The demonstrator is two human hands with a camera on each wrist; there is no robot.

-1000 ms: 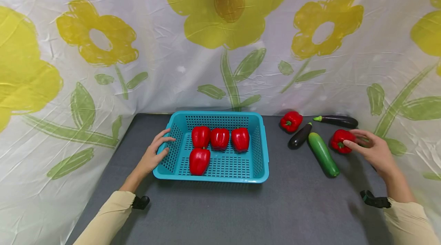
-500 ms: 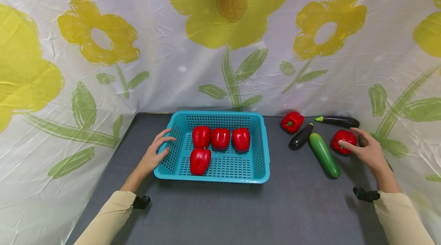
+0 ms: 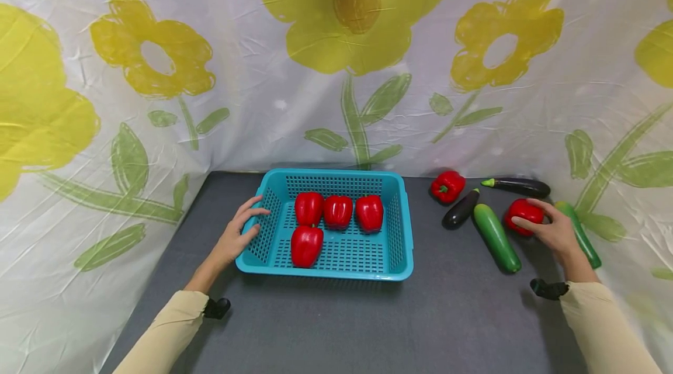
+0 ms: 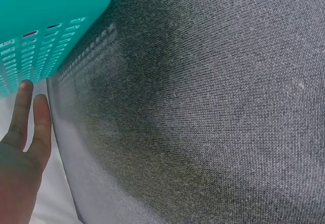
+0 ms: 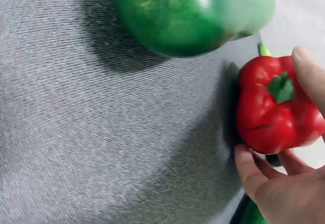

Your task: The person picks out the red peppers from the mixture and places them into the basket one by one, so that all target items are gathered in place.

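In the head view my left hand [image 3: 230, 241] rests at the left side of a blue perforated plastic basket [image 3: 326, 273], fingers spread and fairly straight. The left wrist view shows two straight fingers [image 4: 42, 122] by the basket's holed wall [image 4: 40, 46]. Several red bell peppers [image 3: 306, 246] lie inside the basket. Over on the right, my right hand [image 3: 558, 235] holds another red bell pepper [image 3: 517, 210] on the table. In the right wrist view the thumb and fingers bracket this bell pepper [image 5: 269, 117], its green stem facing the camera.
Near the held pepper lie a zucchini [image 3: 496, 239], an eggplant [image 3: 461, 209], another eggplant [image 3: 523, 187] and a red bell pepper [image 3: 447, 186]. A second zucchini [image 3: 580, 236] lies beyond my right hand. A flowered sheet [image 3: 284, 111] hangs behind the grey table [image 3: 342, 327].
My right hand has moved left and closed in around the bell pepper, uncovering the zucchini on its right. The left hand and basket stay put.
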